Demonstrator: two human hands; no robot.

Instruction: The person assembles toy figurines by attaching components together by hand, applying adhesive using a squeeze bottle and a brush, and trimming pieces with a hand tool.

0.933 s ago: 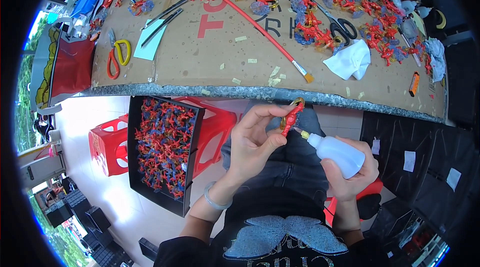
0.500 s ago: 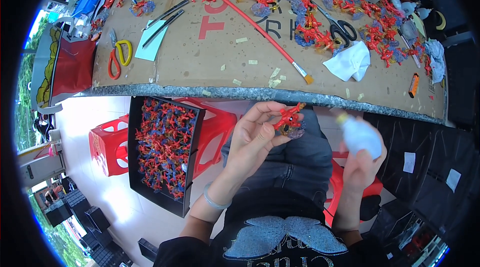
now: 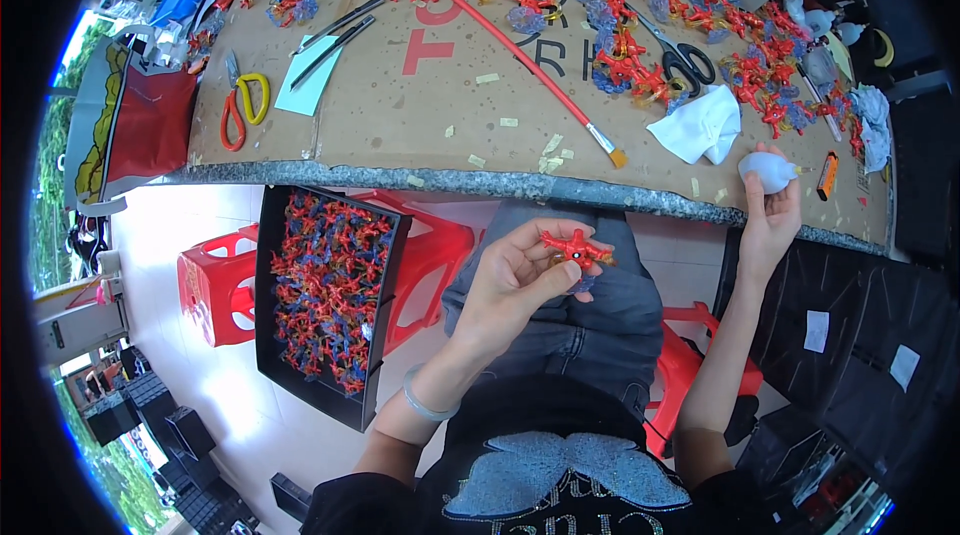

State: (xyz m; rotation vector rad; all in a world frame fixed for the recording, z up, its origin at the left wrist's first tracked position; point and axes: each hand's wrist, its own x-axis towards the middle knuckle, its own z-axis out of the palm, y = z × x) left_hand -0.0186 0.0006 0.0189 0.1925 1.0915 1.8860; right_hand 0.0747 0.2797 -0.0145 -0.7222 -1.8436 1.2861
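My left hand [image 3: 518, 280] is closed around a small red plastic figure [image 3: 572, 247] with translucent yellow and purple parts, held above my lap. The thumb presses on the figure's middle and hides some of it. Over the right front part of the table, my right hand [image 3: 772, 218] grips a small white squeeze bottle [image 3: 766, 173]. Its yellowish tip points right. A white cloth [image 3: 700, 125] lies just left of the bottle, and an orange cutter [image 3: 827, 175] is to its right.
A black tray [image 3: 384, 280] full of similar figures rests on a red stool [image 3: 430, 255] at left. On the cardboard-covered table [image 3: 400, 140] are a red-handled brush [image 3: 540, 80], orange-and-yellow scissors [image 3: 240, 115], black scissors [image 3: 688, 65], dark tweezers [image 3: 335, 50] and several figures along the back.
My right hand has moved up from above my lap to the table with the bottle, whose tip now points right. My left hand has turned the figure slightly and lowered it.
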